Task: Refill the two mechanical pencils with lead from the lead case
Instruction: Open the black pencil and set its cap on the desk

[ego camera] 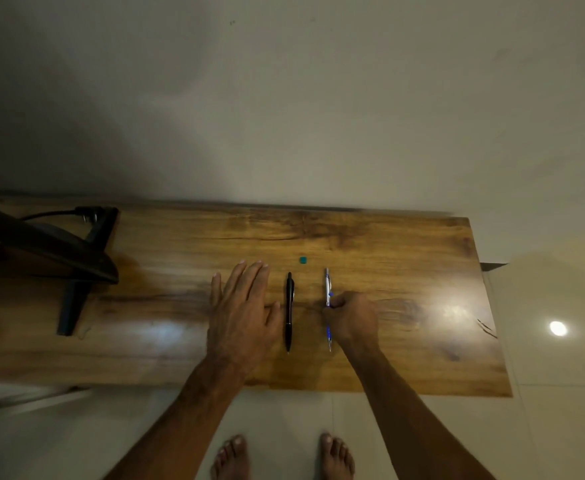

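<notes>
Bare feet [284,457] below, the right hand [351,318] pinches the silver-blue pencil [327,289]; left hand [241,313] lies spread flat; lift it level, clear of the black pencil [289,311].

Glossy wood table [388,271]; black plastic pencil [288,306], shiny.

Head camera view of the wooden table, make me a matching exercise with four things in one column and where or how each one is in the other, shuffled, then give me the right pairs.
Column one:
1. black pencil
2. silver and blue pencil
3. small teal item
4. left hand

Column two:
A. lies flat and open on the table, holding nothing
B. lies free between the two hands
C. pinched by the fingers of the right hand
D. sits alone beyond the far ends of both pencils

Pairs: 1-B, 2-C, 3-D, 4-A
</notes>
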